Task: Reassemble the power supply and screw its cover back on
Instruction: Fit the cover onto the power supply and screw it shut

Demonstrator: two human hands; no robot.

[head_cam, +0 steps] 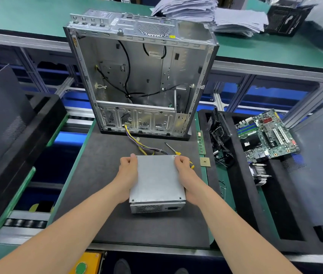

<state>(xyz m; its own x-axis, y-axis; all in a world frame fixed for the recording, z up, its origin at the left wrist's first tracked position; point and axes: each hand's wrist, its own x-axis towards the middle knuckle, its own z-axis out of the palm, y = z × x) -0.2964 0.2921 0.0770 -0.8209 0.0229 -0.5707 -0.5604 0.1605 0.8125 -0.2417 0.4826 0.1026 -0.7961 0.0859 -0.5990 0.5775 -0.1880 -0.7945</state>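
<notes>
The dark tabletop (101, 194) carries the power supply (156, 178), which lies flat at its middle with its vented end toward the person. Just beyond the power supply stands an open computer case (137, 80), emptied except for loose black cables. Well to the power supply's right, a black foam tray (241, 175) holds a motherboard (265, 135). The left hand (128, 171) and the right hand (184, 171) clasp the power supply's two sides, each grip closed on it with fingers curled over a far corner of the cover (156, 175). A wire bundle (142, 145) runs from the case's lower edge toward the power supply's far side, where its end is hidden. A screwdriver (173, 150) lies just beyond the right hand, its yellow handle mostly covered by it. A memory stick (201, 143) and a processor chip (205, 161) lie right of the power supply. Dark dots mark the cover's near corners; screws or bare holes, I cannot tell.
</notes>
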